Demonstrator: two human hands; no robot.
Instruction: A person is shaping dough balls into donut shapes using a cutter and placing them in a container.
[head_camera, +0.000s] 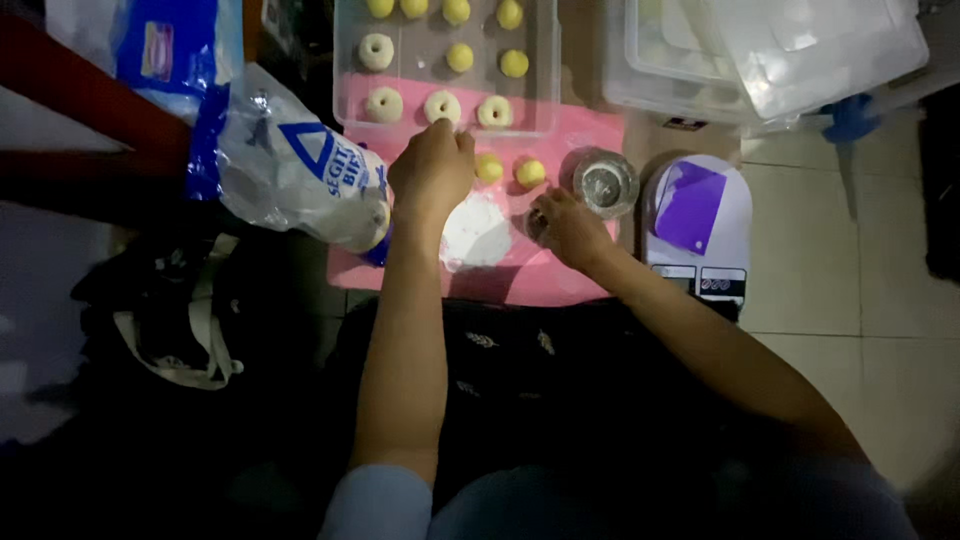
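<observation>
Crowding left hand (432, 165): flour bag (300, 170), perhaps touching tray (350, 105)

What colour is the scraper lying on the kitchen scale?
Purple. The scraper lies flat on the white scale, clearest in the head view.

My left hand (432, 168) hides whatever its fingers pinch, the tray (345, 90) of dough rings runs off the frame's top edge.

glossy clear plastic tray (347, 95), matt pink mat (580, 285), crinkled shiny plastic bag (290, 170).
</observation>
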